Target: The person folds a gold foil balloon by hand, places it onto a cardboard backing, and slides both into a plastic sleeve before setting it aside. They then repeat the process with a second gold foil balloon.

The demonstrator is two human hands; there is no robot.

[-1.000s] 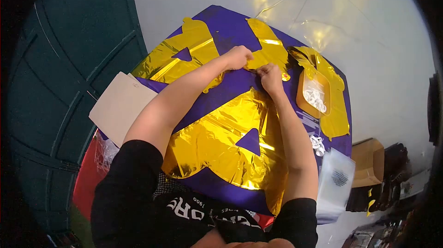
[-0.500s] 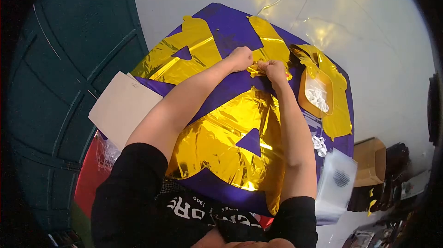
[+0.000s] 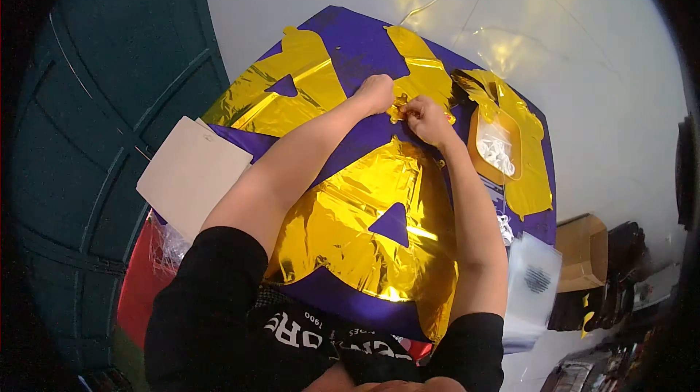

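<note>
My left hand [image 3: 378, 94] is closed at the left side of a small crumpled piece of gold foil [image 3: 398, 109]. From the right, my right hand [image 3: 426, 119] meets the same spot with its fingers pinched; what lies between them is too small to make out. Behind my hands is a flat gold foil sheet [image 3: 423, 78]. Nearest my body, a large shiny gold foil shape [image 3: 343, 224] with a triangular opening spreads over the purple cloth [image 3: 364, 307]. Another gold foil shape [image 3: 313, 75] lies at the upper left.
A yellow container [image 3: 477, 153] with white loops stands right of my hands, beside more gold foil [image 3: 531, 180]. Clear plastic sleeves [image 3: 531, 275] lie at the right edge. Pale card sheets [image 3: 191, 169] are at the left. A brown box [image 3: 583, 253] stands beyond the table.
My right hand has shifted slightly left and down, its fingers curled differently at the foil. My left hand stays nearly in place. The whole view has moved slightly.
</note>
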